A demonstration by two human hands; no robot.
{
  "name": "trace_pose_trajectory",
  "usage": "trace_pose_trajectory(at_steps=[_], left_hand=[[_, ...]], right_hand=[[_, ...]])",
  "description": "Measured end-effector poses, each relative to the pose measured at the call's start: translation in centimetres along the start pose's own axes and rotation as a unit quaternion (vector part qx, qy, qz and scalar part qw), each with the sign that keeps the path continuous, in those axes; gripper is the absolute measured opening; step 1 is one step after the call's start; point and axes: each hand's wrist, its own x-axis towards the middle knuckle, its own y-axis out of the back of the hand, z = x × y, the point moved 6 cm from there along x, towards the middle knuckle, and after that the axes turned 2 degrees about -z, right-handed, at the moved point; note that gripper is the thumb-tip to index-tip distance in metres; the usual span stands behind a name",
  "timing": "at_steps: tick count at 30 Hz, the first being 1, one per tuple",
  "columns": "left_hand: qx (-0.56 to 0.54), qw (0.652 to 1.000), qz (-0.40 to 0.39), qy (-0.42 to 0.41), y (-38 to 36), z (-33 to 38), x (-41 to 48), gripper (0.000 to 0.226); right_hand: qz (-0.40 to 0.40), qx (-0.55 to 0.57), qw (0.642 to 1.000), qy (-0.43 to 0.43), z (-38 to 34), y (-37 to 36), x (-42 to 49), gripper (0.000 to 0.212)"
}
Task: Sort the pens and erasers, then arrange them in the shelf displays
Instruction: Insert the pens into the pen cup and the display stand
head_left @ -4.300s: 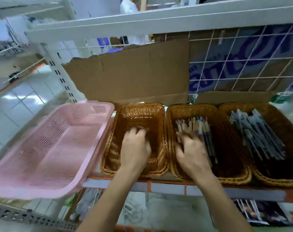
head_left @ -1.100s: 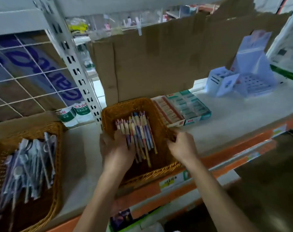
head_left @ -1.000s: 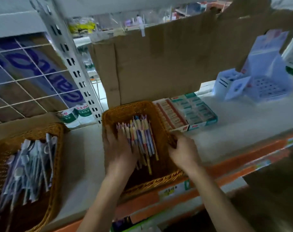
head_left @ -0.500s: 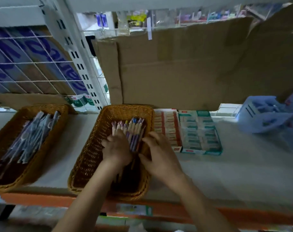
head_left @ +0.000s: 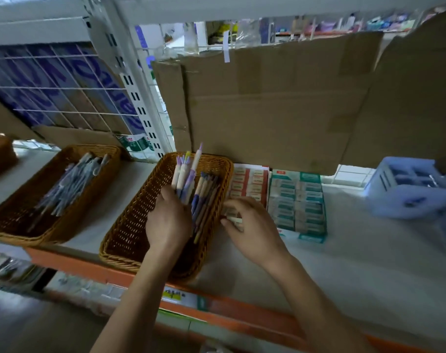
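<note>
Nothing legible: blue lettering on cardboard (head_left: 64, 80) cropped; labels on eraser boxes (head_left: 297, 200), shelf tag (head_left: 173, 295) blurred.

Rectangular brown wicker basket (head_left: 130, 225) holding pens (head_left: 204, 194); matching second basket (head_left: 13, 217) at 9 o'clock, apart; cardboard eraser boxes (head_left: 297, 200) just beside at 3 o'clock.

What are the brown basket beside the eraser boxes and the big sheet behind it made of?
Basket: woven wicker or plastic rattan, slightly glossy; interlaced strands show. Sheet: matte brown cardboard, judging by creases, tape strips and ragged edges.
</note>
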Motion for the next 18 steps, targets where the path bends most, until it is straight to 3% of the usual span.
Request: trace_pose_trajectory(at_steps=[5,8,10,12,15,18], left_hand=[[-0.098,0.992,0.019,-0.075,1.7,2.4,-1.1,0.031],[-0.197,0.972,-0.031,-0.123,1.9,5.5,-2.5,0.025],[-0.328,0.93,-0.117,-0.119,0.9,8.3,-3.9,0.016],[-0.444,0.864,-0.215,-0.099,-0.8,11.1,-5.5,0.012],[-0.496,0.81,-0.301,-0.084,-3.6,14.6,-7.3,0.019],[-0.52,0.783,-0.335,-0.064,-5.8,17.5,-8.8,0.014]], right_hand=[[0.035,0.092,0.995,0.0,0.9,1.7,-0.6,0.025],[0.074,0.205,0.976,-0.026,1.3,3.3,-1.2,0.026],[0.114,0.229,0.966,-0.048,2.2,4.6,-1.5,0.027],[0.144,0.22,0.963,-0.061,3.3,6.2,-2.0,0.029],[0.164,0.204,0.962,-0.073,5.5,8.5,-3.3,0.024],[0.221,0.135,0.962,-0.082,8.3,11.3,-5.0,0.019]])
